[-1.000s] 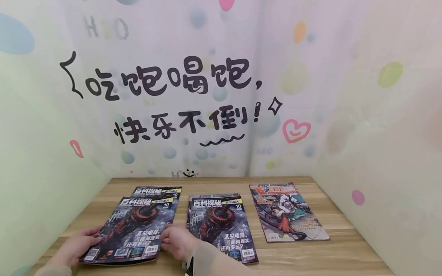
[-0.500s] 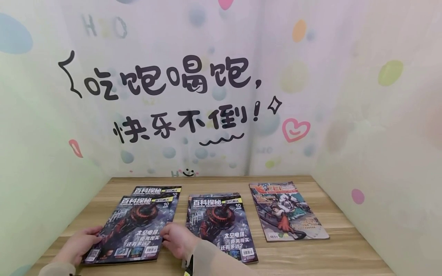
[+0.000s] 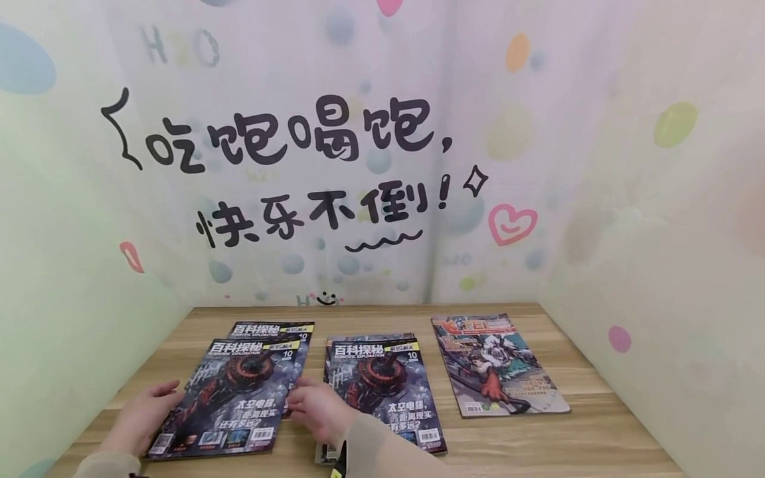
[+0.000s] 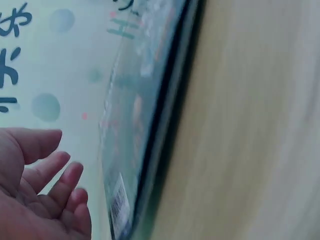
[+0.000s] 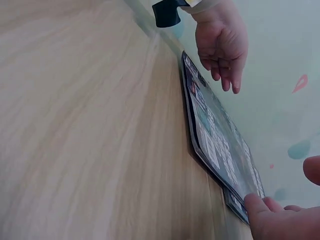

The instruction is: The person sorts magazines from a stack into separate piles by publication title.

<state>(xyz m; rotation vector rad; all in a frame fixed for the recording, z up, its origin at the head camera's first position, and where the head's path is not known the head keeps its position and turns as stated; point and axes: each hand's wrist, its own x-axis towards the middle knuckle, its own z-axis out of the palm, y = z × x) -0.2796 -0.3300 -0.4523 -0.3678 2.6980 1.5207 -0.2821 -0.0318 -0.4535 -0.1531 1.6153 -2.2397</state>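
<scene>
On the left lies a dark magazine (image 3: pixel 230 392) with a red ring-shaped machine on its cover. It overlaps a matching magazine (image 3: pixel 269 328), whose top strip shows behind it. My left hand (image 3: pixel 143 415) hovers at its left edge, fingers loosely bent; in the left wrist view a gap separates that hand (image 4: pixel 47 187) from the magazine (image 4: pixel 150 125). At its right edge is my right hand (image 3: pixel 319 408). In the right wrist view, this hand's fingertips (image 5: pixel 255 202) meet or nearly meet the edge; whether they touch I cannot tell.
Beside my right hand is another matching magazine (image 3: pixel 379 385), stacked over others partly hidden. A comic-style magazine (image 3: pixel 502 365) lies at the right. The wooden table (image 3: pixel 586 438) is enclosed by printed fabric walls (image 3: pixel 508 279).
Both hands have loosened from the left magazine: the left hand has come off its left edge, and the right hand has shifted slightly right. The front magazine lies nearly where it was.
</scene>
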